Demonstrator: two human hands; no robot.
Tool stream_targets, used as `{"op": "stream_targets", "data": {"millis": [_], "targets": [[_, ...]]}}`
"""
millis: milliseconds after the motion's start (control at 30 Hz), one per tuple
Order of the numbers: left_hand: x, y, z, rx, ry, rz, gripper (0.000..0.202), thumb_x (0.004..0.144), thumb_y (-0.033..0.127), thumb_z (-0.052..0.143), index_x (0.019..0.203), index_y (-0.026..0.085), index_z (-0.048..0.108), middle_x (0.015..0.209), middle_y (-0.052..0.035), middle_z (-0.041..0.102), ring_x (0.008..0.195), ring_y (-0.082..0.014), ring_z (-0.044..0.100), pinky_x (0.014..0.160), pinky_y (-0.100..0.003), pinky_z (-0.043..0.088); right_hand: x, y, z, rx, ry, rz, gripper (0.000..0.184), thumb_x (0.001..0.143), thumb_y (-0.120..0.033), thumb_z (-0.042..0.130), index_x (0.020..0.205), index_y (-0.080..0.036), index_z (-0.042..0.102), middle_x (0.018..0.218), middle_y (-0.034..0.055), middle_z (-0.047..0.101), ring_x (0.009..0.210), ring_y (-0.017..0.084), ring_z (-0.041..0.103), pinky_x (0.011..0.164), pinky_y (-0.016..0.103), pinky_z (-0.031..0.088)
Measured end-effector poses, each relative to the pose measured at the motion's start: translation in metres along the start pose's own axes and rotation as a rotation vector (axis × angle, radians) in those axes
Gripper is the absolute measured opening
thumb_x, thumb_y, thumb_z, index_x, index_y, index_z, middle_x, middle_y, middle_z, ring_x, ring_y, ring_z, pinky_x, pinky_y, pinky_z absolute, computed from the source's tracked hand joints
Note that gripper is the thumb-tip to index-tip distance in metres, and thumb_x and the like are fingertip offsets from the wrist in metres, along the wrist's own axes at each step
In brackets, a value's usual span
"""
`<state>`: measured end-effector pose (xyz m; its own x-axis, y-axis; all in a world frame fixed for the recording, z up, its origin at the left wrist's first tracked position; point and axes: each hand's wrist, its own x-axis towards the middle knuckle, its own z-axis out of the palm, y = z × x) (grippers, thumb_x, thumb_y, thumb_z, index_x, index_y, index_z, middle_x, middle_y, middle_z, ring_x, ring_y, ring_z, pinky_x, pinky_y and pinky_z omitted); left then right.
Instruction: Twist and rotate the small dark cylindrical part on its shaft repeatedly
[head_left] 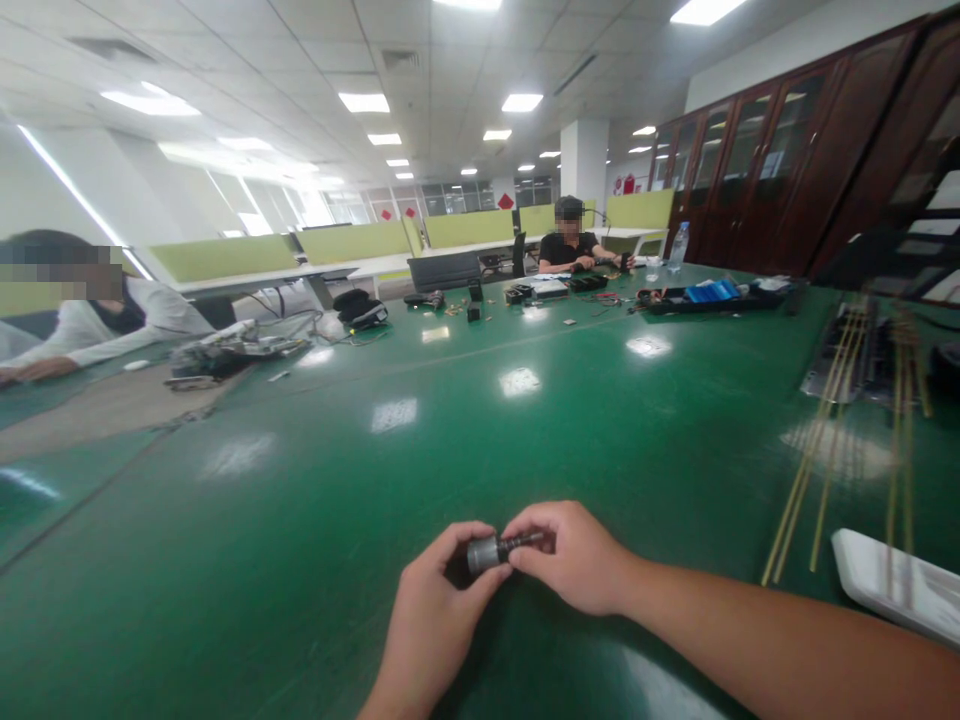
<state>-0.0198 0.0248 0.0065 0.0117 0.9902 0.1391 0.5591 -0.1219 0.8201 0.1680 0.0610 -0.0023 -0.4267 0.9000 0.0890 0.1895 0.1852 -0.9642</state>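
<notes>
Just above the green tabletop (pixel 300 530), near its front edge, I hold a small grey metal cylinder (pixel 484 555) with a thin, stepped dark shaft (pixel 517 543) pointing right. My left hand (pixel 435 600) is closed around the cylinder, thumb below and index finger above. The fingers of my right hand (pixel 574 560) pinch the shaft, hiding part of its far end. Both hands are almost touching. The exact kind of part cannot be made out.
Thin yellowish rods (pixel 817 440) and a white tray (pixel 900 580) lie at my right. Across the table a person (pixel 568 245) works among small devices and a water bottle (pixel 679 247). Another person (pixel 97 310) sits at the left beside a pile of parts (pixel 232 350).
</notes>
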Motion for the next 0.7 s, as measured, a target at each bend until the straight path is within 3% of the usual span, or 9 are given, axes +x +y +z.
{"op": "stream_targets", "data": {"millis": [700], "targets": [[-0.0027,0.0064,0.0018,-0.04,0.025,-0.091,0.029,0.069,0.04,0.073,0.093,0.023,0.068,0.091,-0.0006,0.071,0.088,-0.0241,0.066,0.083,-0.035,0.049,0.0003,-0.0011,-0.0037,-0.014,-0.004,-0.004,0.016,0.076,-0.019,0.065,0.089,-0.017,0.074,0.085,0.0032,0.074,0.079,0.019,0.066,0.073,0.028,0.048]]}}
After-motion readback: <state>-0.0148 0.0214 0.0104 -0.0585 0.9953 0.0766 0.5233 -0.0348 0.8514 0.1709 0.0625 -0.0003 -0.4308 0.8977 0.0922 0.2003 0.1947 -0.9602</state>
